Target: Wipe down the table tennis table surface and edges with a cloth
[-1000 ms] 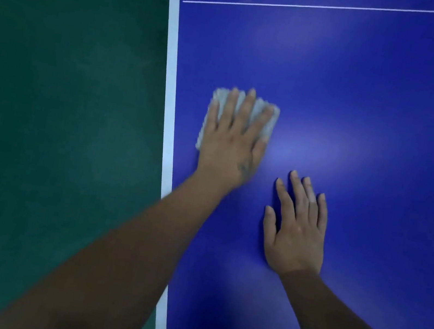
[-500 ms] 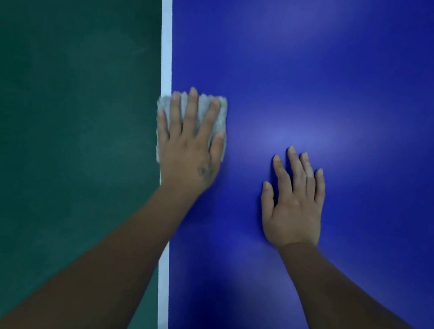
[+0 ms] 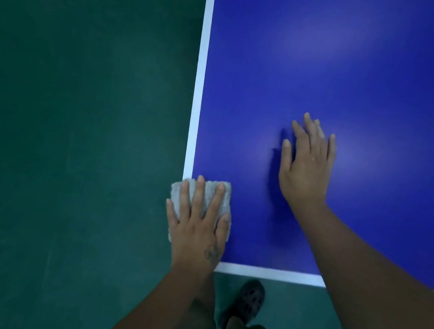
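The blue table tennis table [image 3: 354,72] fills the upper right, with a white line along its left edge [image 3: 200,75] and another along its near edge [image 3: 269,273]. A small grey cloth [image 3: 207,191] lies at the near left corner, overlapping the left edge. My left hand [image 3: 198,227] presses flat on the cloth with straight, spread fingers. My right hand [image 3: 308,162] lies flat on the bare blue surface, to the right of the cloth and farther in, holding nothing.
Dark green floor [image 3: 70,140] lies to the left of the table and below its near edge. My legs and one dark perforated clog [image 3: 245,304] stand close to the near edge.
My left hand has dragged the cloth along the left edge toward me, down to the near corner. The near edge and my foot have come into view. My right hand stays flat.
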`<state>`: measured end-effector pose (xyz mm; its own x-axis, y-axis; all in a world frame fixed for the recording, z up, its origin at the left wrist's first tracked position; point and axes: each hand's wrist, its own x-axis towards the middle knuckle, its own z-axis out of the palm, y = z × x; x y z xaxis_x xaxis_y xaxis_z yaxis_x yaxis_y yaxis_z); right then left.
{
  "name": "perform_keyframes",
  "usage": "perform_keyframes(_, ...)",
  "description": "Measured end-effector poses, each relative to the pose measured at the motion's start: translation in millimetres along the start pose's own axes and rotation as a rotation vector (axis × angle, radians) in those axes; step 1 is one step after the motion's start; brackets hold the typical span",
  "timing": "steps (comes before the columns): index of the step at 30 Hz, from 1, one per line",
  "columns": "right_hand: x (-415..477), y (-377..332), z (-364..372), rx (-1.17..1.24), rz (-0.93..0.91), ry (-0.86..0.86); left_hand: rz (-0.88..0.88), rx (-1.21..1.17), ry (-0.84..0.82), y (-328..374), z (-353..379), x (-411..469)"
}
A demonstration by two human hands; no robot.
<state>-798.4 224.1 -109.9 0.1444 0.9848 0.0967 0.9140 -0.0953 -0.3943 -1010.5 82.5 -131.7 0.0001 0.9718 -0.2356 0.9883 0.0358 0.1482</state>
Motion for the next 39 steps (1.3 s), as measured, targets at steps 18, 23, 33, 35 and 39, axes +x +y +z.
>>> perform_keyframes(18,-244.4,42.4,-110.1,0.194,-0.192,-0.224,-0.227,-0.484,-0.124,-45.2,-23.8,-147.6)
perform_keyframes(23,-255.5,22.4,-141.3,0.291,-0.318,-0.378,-0.125,-0.574,-0.138,-28.7,-59.3,-175.1)
perform_keyframes(33,-270.3,-41.6,-177.9,0.258,-0.654,-0.544,0.060,-0.622,-0.239,6.0,-148.6,-220.2)
perform_keyframes(35,-269.2,-57.0,-178.9,0.259,-0.679,-0.547,0.085,-0.627,-0.231,-4.7,-156.7,-221.9)
perform_keyframes(39,-261.4,-90.6,-174.6,0.245,-0.660,-0.579,0.149,-0.619,-0.230,-45.0,-169.1,-209.2)
